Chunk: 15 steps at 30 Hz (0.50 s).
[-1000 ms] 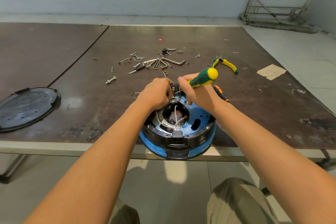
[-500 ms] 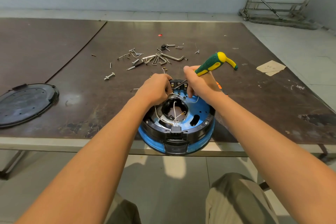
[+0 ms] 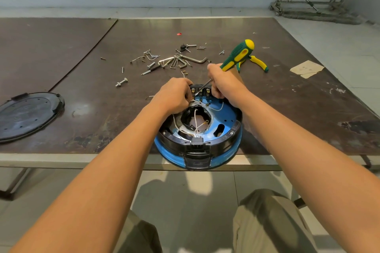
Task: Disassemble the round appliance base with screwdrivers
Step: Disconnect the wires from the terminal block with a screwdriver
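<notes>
Under both hands, at the table's [image 3: 287, 109] near edge and slightly overhanging it, sits the base [image 3: 225, 113], open side up.

Progress, as I judge it, is about midway. The black cover [image 3: 26, 115] lies well to the left of the left hand, off the base. A scatter of screws [image 3: 121, 82] and hex keys [image 3: 185, 61] lies beyond the hands, some presumably from the base. Left to do: the terminal block [image 3: 202, 92] at the far rim is still mounted, the wires [image 3: 195, 121] are still attached, and the black ring is still seated on the blue shell, with at least one screw showing at its right edge.

The right hand [image 3: 225, 85] is wrapped round the lower handle of the screwdriver [image 3: 238, 55]. The shaft slants down left to the block, its tip between the two hands. The left hand [image 3: 174, 96] has its fingers curled down on the base's far rim beside the block. Whether they also pinch a wire I cannot tell.

The base is a blue disc with a black collar, a dark central opening, white wires looping across it and a black latch at the near side. Pliers [image 3: 259, 64] lie just beyond the right hand.
</notes>
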### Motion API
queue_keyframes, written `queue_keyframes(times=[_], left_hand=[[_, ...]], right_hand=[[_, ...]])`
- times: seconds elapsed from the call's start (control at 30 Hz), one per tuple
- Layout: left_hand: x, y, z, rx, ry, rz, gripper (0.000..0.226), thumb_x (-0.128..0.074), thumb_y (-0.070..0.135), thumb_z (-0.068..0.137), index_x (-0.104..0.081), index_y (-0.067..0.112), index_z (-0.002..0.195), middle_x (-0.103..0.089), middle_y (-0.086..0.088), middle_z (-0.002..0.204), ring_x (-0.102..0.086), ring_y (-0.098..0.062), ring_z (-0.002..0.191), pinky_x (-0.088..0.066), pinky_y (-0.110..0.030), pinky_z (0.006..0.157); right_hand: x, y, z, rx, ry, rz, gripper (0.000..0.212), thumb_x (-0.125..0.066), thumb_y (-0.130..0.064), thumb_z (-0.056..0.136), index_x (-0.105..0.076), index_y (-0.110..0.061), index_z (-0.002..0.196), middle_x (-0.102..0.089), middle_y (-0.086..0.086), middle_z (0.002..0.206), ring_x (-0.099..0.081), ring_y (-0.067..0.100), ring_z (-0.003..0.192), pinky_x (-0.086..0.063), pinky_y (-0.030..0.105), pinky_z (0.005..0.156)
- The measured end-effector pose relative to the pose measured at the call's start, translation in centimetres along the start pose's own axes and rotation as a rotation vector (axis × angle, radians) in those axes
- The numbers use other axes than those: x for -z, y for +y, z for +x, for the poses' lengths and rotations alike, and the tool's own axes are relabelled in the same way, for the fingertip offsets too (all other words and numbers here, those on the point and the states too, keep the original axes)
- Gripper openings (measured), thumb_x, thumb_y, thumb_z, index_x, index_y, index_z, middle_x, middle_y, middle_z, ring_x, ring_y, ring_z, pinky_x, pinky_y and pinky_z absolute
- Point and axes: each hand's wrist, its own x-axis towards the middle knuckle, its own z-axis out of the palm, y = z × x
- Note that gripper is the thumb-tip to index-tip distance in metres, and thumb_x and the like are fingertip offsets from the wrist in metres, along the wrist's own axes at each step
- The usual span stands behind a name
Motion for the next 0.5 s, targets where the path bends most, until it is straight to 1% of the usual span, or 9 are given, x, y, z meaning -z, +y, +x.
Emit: queue_keyframes(times=[0.07,0.2,0.3,0.4,0.5], left_hand=[[0.0,0.0,0.0,0.0,0.001,-0.002,0.019,-0.066,0.002,0.079,-0.078,0.017,0.08,-0.053,0.003,0.144,-0.057,-0.02,0.118,-0.051,-0.043,0.096],[0.0,0.0,0.0,-0.001,0.002,-0.004,0.019,-0.067,0.001,0.079,-0.078,0.016,0.083,-0.052,0.003,0.145,-0.058,-0.02,0.116,-0.052,-0.043,0.095],[0.0,0.0,-0.1,0.004,0.004,-0.008,0.021,-0.066,-0.001,0.079,-0.079,0.015,0.085,-0.051,0.002,0.146,-0.057,-0.021,0.119,-0.052,-0.042,0.095],[0.0,0.0,-0.1,-0.001,0.009,-0.01,0.021,-0.066,-0.001,0.079,-0.079,0.014,0.086,-0.051,0.001,0.146,-0.056,-0.021,0.12,-0.052,-0.042,0.096],[0.0,0.0,-0.2,-0.003,0.012,-0.011,0.021,-0.066,-0.002,0.079,-0.079,0.013,0.086,-0.053,0.001,0.144,-0.057,-0.022,0.12,-0.052,-0.044,0.096]], right_hand=[[-0.1,-0.1,0.2,-0.034,0.005,0.056,0.029,-0.048,-0.024,0.096,-0.039,-0.019,0.069,-0.035,0.001,0.048,-0.035,0.021,0.037,-0.033,0.024,0.041],[-0.3,-0.4,0.4,-0.077,0.021,0.127,0.027,-0.049,-0.021,0.096,-0.037,-0.02,0.072,-0.032,0.001,0.052,-0.031,0.017,0.035,-0.032,0.022,0.041],[-0.3,-0.2,0.5,-0.063,0.014,0.152,0.029,-0.049,-0.021,0.097,-0.037,-0.019,0.071,-0.033,-0.001,0.049,-0.031,0.016,0.034,-0.032,0.023,0.041],[-0.4,-0.1,0.9,-0.091,0.014,0.159,0.028,-0.049,-0.022,0.096,-0.038,-0.019,0.071,-0.033,-0.003,0.044,-0.031,0.015,0.032,-0.032,0.023,0.043],[-0.4,-0.1,1.4,-0.146,0.008,0.212,0.023,-0.051,-0.023,0.095,-0.038,-0.021,0.076,-0.031,-0.004,0.048,-0.03,0.012,0.033,-0.032,0.023,0.044]])
